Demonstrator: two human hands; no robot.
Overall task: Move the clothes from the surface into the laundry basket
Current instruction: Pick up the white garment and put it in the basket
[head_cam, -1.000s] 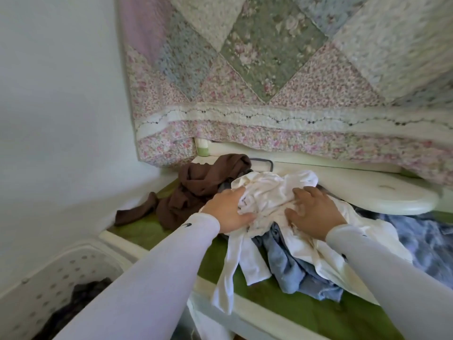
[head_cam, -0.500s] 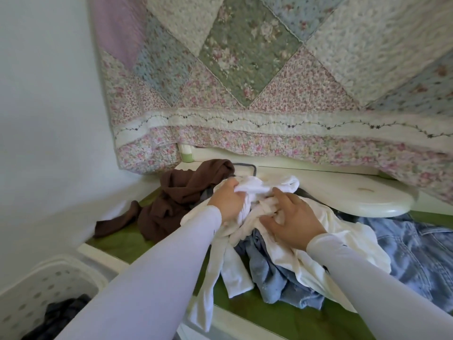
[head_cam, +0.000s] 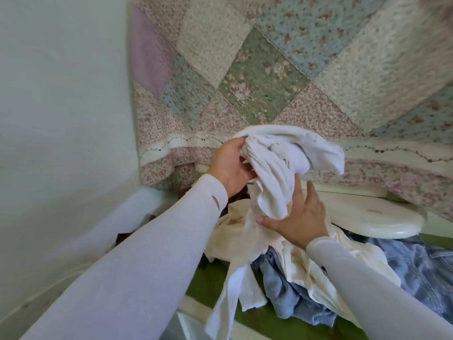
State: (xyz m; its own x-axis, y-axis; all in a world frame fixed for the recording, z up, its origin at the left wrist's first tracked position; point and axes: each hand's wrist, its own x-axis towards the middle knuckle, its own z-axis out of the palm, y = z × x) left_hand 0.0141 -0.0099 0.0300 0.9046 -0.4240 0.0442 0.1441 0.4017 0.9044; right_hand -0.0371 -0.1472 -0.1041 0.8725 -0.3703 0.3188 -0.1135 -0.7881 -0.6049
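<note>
My left hand [head_cam: 231, 169] grips a bunched white garment [head_cam: 282, 163] and holds it up above the pile. A long strip of the same garment [head_cam: 230, 298] hangs down over the surface's front edge. My right hand [head_cam: 297, 219] is open, its palm against the garment's lower fold. Under it lie a cream garment [head_cam: 247, 229] and a light blue denim piece [head_cam: 286, 298] on the green surface [head_cam: 208, 280]. More blue denim [head_cam: 421, 268] lies at the right. The laundry basket is out of view.
A floral patchwork quilt [head_cam: 257, 77] hangs behind the pile. A cream rounded board [head_cam: 377, 217] juts out at the right. A pale wall [head_cam: 61, 106] closes the left side. A bit of brown cloth [head_cam: 125, 238] shows beside my left sleeve.
My left hand has lifted the white garment up off the pile. My right hand has let go of its grip and now rests open against the cloth. The view has tilted up, losing the basket.
</note>
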